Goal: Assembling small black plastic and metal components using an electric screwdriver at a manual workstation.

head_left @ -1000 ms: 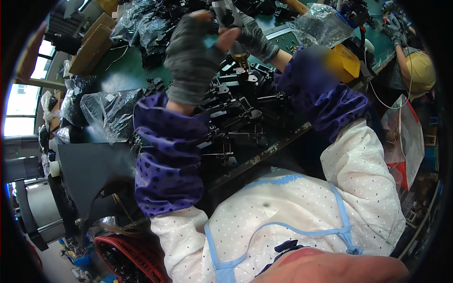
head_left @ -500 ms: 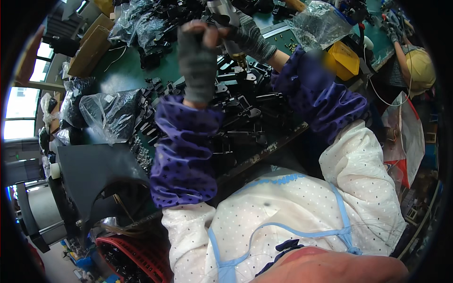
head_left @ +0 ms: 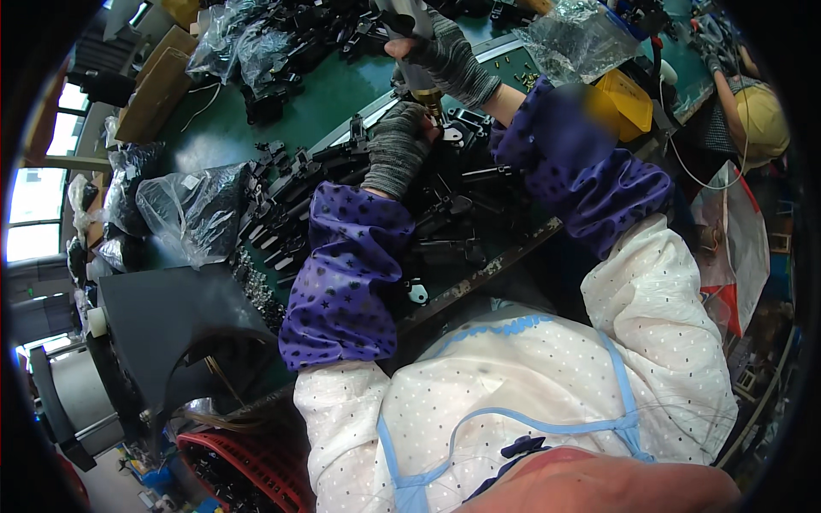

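My right hand (head_left: 449, 64), in a grey fingerless glove, is wrapped round a silver power screwdriver (head_left: 416, 79) that points downward with a brass-coloured nose. Below it my left hand (head_left: 400, 145), gloved the same way, is closed at a black part with a silver plate (head_left: 451, 134), right beside the nose. The fingertips are partly hidden by the hand itself. Many similar black metal parts (head_left: 282, 227) with silver ends lie in a spread heap around and under both hands.
Small brass screws (head_left: 511, 73) lie by a clear plastic bag (head_left: 573, 38) and a yellow bin (head_left: 624, 107). A bagged bundle (head_left: 192, 214) and loose silver hardware (head_left: 256, 286) are at left. A red basket (head_left: 248, 466) stands below the worn table edge (head_left: 487, 278). A co-worker in a yellow cap (head_left: 764, 126) works at far right.
My left hand has come down and toward me from beside the screwdriver's upper body to its nose. The screwdriver has shifted slightly, still in my right hand.
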Action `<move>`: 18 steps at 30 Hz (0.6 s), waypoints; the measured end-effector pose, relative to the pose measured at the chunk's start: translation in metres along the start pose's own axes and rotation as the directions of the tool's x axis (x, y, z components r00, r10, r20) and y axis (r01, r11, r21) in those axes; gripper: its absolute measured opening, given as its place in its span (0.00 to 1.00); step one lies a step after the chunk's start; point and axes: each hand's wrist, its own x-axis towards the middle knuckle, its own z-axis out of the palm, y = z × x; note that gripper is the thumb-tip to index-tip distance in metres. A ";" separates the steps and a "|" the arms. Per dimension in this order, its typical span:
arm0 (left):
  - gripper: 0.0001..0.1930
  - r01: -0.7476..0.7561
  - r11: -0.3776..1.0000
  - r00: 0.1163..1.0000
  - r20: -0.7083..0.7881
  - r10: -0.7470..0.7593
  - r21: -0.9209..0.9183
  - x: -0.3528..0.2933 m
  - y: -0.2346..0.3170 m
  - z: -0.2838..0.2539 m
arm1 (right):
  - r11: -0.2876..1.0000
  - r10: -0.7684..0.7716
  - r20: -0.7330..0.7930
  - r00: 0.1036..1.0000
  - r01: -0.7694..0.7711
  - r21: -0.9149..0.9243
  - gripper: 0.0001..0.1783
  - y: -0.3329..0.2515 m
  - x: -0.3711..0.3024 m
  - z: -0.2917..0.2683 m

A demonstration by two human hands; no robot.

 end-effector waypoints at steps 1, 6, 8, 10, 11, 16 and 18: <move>0.11 0.001 1.000 1.000 0.005 -0.001 0.011 0.000 0.003 -0.001 | 0.987 0.146 0.056 0.988 -0.149 0.052 0.26 0.000 -0.002 -0.003; 0.10 -0.238 0.966 0.939 -0.278 0.203 -0.096 0.010 0.029 -0.035 | 0.970 0.211 0.122 0.970 -0.223 0.099 0.24 0.005 -0.004 -0.010; 0.15 -0.166 0.904 0.909 -0.416 -0.014 -0.394 0.025 0.044 -0.064 | 0.981 0.185 0.126 0.975 -0.191 0.032 0.23 0.008 -0.004 -0.010; 0.15 -0.259 0.966 0.880 -0.416 0.229 -0.015 0.042 0.063 -0.081 | 0.957 0.242 0.179 0.954 -0.265 0.121 0.26 0.011 -0.006 -0.009; 0.15 -0.343 0.920 0.826 -0.405 0.391 0.189 0.047 0.072 -0.088 | 0.940 0.263 0.211 0.941 -0.299 0.163 0.28 0.012 -0.008 -0.010; 0.14 -0.086 0.992 0.943 -0.313 0.110 0.091 0.057 0.101 -0.095 | 0.950 0.252 0.255 0.933 -0.289 0.120 0.32 0.015 -0.013 -0.018; 0.08 -0.215 0.976 0.925 -0.327 0.196 -0.021 0.057 0.104 -0.094 | 0.974 0.194 0.242 0.951 -0.216 0.066 0.34 0.014 -0.010 -0.018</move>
